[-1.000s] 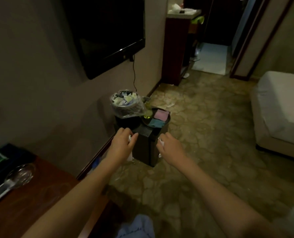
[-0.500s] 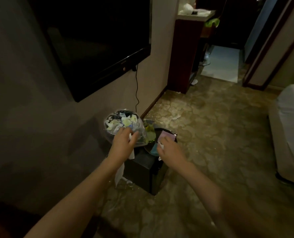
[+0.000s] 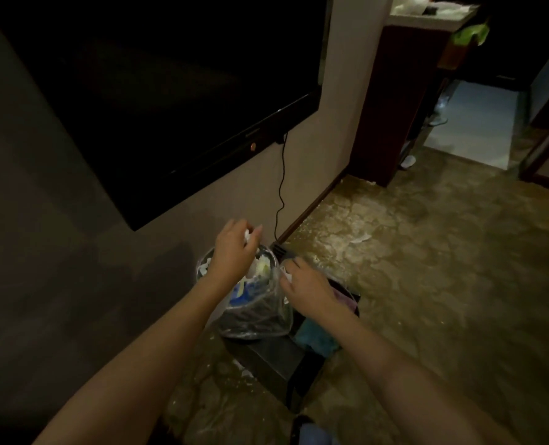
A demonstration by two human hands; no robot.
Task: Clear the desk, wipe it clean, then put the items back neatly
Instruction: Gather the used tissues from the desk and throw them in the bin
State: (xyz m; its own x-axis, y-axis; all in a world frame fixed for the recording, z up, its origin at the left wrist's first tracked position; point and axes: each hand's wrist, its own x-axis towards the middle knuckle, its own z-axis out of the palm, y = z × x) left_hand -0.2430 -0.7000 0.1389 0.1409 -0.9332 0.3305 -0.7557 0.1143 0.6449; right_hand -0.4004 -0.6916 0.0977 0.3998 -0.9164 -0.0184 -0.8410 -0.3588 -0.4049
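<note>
Head view, left hand [image 3: 231, 252] pinching crumpled tissue [image 3: 247, 236], clear crinkled bin bag [image 3: 257, 316]

Dim room, wall-mounted television [image 3: 157, 101], carpet [image 3: 427, 268]

Two bare hands: the left hand [image 3: 233, 248] at 12 o'clock, the right hand [image 3: 305, 285] at 3 o'clock of the one rubbish bin lined with a clear plastic bag [image 3: 254, 313]; one black wall-mounted television [image 3: 157, 91]; one dark wooden cabinet [image 3: 395, 101]
</note>
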